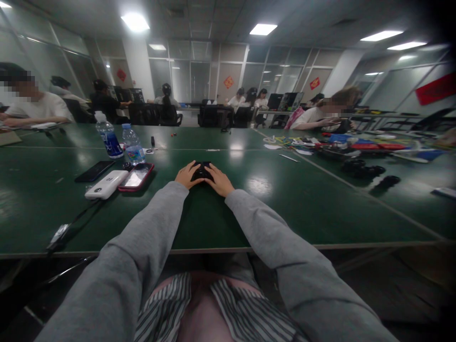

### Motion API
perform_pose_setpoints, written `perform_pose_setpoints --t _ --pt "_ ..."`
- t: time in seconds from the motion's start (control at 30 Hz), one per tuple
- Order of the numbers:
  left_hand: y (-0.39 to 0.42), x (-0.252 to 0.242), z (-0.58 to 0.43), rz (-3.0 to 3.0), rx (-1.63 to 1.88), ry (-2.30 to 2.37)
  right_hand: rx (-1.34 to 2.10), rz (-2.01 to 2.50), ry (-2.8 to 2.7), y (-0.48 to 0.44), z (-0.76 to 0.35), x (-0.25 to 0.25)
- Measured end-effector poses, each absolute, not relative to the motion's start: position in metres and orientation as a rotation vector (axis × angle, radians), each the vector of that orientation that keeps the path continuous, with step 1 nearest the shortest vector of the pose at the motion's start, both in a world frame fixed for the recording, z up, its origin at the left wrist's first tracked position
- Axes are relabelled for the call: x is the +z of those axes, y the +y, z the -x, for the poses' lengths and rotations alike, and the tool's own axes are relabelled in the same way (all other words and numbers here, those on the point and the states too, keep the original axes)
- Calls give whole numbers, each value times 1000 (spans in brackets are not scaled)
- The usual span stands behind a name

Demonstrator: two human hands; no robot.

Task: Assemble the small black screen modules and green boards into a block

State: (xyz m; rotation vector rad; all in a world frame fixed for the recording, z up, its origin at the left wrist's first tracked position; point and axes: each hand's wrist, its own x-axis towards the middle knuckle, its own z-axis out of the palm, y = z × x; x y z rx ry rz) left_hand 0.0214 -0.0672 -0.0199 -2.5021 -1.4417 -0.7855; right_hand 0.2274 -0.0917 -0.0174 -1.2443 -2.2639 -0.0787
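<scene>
Both hands at mid-desk, sleeves grey. Grip: left hand [187,175] and right hand [220,181] grasp a small black object [202,172] between them, one from each side, thumbs on the near side; its details are too dark to read. Object sits at the green desk [206,221], ahead of the wearer. Left of the left hand: red-edged phone [137,177], white device [107,185], dark phone [94,171]; two bottles [133,147] beyond.

Bright ceiling panels [135,22] light a dim room and throw white glare onto a glossy green tabletop [292,204], as blur softens the background and black shades the upper right corner.
</scene>
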Motion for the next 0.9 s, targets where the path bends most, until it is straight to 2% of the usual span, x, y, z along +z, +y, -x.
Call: perform_pose_setpoints --t 0.27,0.9 --pt "-83 -4 -22 2398 -898 -1349 -161 1208 -2135 -96 -226 -14" --pt "-93 9 -36 2348 -570 -1184 -278 1241 -2183 -102 -223 -6"
